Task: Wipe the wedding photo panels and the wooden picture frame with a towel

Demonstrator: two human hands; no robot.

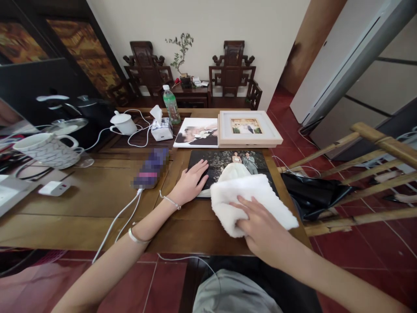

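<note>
A dark wedding photo panel [216,161] lies flat on the wooden table in front of me. It pictures two people, one in a long white gown. My left hand [190,184] rests on the panel's left edge with its fingers stretched out, holding nothing. On the near right part of the panel lies a fluffy white cloth [265,193], which hides that area and hangs over toward the table. My right hand [260,226] presses on the cloth and grips its folded near side, some fingers bent into it.
Behind the panel lie a white photo print [195,132] and a light wooden picture frame [273,134]. A phone [151,169] on a white cable lies at left. Farther off are a tissue box [162,130], a green-labelled bottle [171,104], a lidded cup [124,124] and a patterned mug [48,150].
</note>
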